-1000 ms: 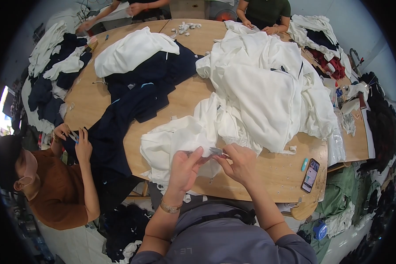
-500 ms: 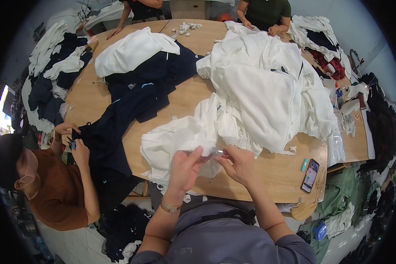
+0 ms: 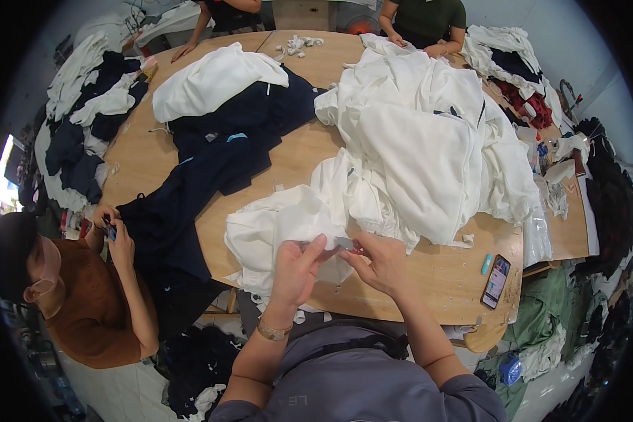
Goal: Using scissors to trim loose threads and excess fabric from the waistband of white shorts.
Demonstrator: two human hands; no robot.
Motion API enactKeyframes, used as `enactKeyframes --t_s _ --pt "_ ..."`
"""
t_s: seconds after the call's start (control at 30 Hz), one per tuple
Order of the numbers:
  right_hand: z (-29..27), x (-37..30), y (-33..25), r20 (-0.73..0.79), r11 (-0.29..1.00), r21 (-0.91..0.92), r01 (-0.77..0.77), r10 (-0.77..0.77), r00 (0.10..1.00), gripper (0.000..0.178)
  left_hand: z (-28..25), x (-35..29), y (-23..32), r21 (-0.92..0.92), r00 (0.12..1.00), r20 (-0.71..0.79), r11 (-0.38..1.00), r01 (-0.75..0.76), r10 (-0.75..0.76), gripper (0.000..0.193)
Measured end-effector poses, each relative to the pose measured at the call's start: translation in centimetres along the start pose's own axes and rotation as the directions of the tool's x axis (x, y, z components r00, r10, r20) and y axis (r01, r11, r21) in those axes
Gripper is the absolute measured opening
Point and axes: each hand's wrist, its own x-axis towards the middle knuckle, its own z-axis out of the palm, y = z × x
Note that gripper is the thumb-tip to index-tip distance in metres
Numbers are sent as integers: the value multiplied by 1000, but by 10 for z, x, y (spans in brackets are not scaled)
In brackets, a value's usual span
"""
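Since 1 s ago, we note both hands unmoved at the white garment (image 3: 288,218).
Left hand (image 3: 297,271) and right hand (image 3: 380,261) pinch its small strip (image 3: 343,244) lying crosswise between them, equally near.

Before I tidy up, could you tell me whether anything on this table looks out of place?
A phone lies close to the wooden table's near edge, right of the right hand, where a tugged white garment might knock it off.
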Motion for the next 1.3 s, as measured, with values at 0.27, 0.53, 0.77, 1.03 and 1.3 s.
enactKeyframes --t_s 0.27,0.53,0.77,1.03,1.3 --pt "6 -3 5 -29 997 28 -67 67 997 26 7 -2 5 -36 999 -32 999 18 -19 25" --pt "5 -4 4 -5 997 52 -51 51 999 26 -2 -2 0 18 999 4 999 33 -33 31" --pt "7 -5 6 -15 983 145 -111 114 993 29 0 -2 -3 63 1000 19 998 6 -7 28" --pt "29 0 1 -253 956 259 137 -70 965 25 1 -7 -10 -297 989 137 950 92 -53 44" --pt "10 10 10 79 382 896 -226 364 928 22 2 -7 15 913 958 -11 394 -108 288 40"
